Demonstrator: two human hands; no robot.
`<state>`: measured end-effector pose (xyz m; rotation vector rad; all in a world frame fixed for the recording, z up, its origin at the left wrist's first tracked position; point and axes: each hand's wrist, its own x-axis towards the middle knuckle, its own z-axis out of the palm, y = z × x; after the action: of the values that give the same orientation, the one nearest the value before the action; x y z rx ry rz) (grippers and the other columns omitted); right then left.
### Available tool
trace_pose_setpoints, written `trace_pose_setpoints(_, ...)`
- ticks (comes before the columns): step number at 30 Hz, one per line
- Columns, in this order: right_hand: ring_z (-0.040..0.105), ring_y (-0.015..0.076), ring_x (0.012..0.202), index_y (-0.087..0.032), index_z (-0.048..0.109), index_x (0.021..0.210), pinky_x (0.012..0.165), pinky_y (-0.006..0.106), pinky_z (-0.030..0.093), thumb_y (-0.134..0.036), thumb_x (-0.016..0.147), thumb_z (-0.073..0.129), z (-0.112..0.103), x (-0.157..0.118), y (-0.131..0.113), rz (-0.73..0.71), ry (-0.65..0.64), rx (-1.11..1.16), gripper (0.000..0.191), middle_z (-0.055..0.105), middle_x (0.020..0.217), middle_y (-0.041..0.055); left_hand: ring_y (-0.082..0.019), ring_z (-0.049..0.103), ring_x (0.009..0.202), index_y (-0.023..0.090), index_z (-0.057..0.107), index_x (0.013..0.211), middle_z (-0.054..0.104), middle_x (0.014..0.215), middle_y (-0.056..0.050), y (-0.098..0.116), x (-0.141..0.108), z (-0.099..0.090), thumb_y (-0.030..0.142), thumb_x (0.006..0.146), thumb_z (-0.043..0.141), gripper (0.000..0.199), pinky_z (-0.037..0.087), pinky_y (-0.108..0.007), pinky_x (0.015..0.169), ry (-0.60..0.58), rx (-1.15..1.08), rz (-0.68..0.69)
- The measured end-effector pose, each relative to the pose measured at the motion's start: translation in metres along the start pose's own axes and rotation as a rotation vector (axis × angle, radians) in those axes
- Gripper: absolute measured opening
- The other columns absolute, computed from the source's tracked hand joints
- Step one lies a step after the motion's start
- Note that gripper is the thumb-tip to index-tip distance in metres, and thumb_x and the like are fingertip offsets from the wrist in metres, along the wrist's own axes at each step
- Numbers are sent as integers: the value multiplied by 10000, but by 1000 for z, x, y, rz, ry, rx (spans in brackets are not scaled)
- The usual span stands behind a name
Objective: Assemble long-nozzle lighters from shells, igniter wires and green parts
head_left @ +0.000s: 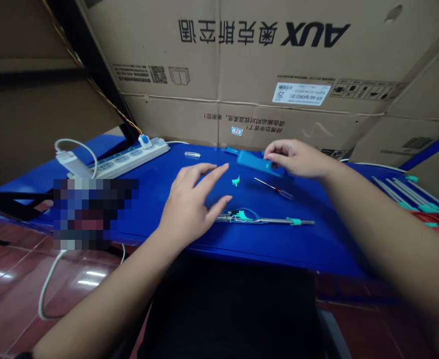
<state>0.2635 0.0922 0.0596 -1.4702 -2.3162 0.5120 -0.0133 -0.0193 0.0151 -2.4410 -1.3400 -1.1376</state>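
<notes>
My right hand [292, 157] pinches the right end of a flat blue case [255, 162] at the back of the blue table. A small green mark shows by the fingertips. My left hand [197, 199] hovers with thumb and fingers apart and holds nothing. Beside its thumb lies a thin metal rod assembly [275, 221] with wires and green clips; the hand hides its left end. A small green clip [236, 181] lies between the hands. To its right is a screwdriver [275, 189] with a clear handle.
A white power strip [124, 159] with plugs lies at the back left, near a pixelated patch. Behind the table [212, 249] stands a large cardboard box [242, 60]. Several rods with green ends [406, 194] and red parts [438, 219] lie at right.
</notes>
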Motion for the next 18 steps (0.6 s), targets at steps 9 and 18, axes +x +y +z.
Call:
trace_pose_setpoints(9, 609, 153, 771, -211, 687, 1020, 723, 291, 477, -369, 939, 548, 38, -52, -55, -261, -211, 246, 226, 678, 869, 13, -236, 664, 905, 195, 752, 1024, 749, 967, -47, -5, 6, 3, 193, 803, 726, 222, 503, -379, 838, -292, -99, -1)
trace_pose_setpoints(18, 625, 192, 888, -226, 735, 1108, 837, 359, 474, -418, 810, 756, 62, -57, -48, -392, -109, 89, 355, 699, 1001, 36, -242, 610, 1123, 221, 647, 1260, 679, 1171, -58, -24, -2, -9, 126, 767, 622, 502, 475, -385, 1010, -454, -207, 3)
